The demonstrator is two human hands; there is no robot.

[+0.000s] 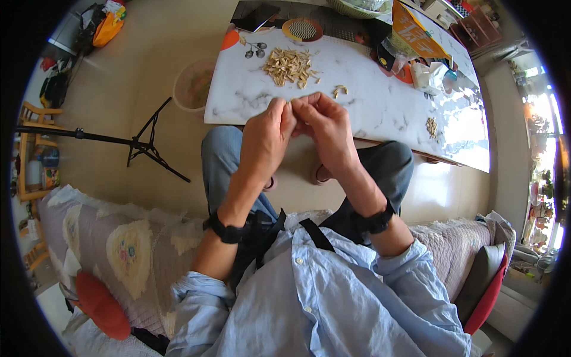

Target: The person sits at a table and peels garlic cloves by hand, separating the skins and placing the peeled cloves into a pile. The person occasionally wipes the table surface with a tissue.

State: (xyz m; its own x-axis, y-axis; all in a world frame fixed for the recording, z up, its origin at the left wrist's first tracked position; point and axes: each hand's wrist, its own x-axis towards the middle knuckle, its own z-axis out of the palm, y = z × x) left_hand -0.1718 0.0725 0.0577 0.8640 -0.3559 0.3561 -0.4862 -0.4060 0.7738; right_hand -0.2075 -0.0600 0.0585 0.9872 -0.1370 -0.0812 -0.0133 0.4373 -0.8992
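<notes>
My left hand (269, 134) and my right hand (328, 125) meet at the fingertips above the front edge of the marble-patterned table (250, 109). They pinch something tiny, apparently a seed, mostly hidden by the fingers. Beyond my hands lies a heap of pale, elongated seeds or husks (289, 67). A few loose seeds (340, 91) rest just past my right hand. Farther right is a small pile of seeds or kernels (431, 128), too small to tell which.
A phone (260, 18), a round patterned mat (302, 30), a basket (357, 9), an orange printed bag (417, 33) and a tissue pack (428, 76) occupy the table. On the floor at left stand a plastic bin (192, 87) and a black tripod (142, 143). A quilted sofa (169, 232) is behind.
</notes>
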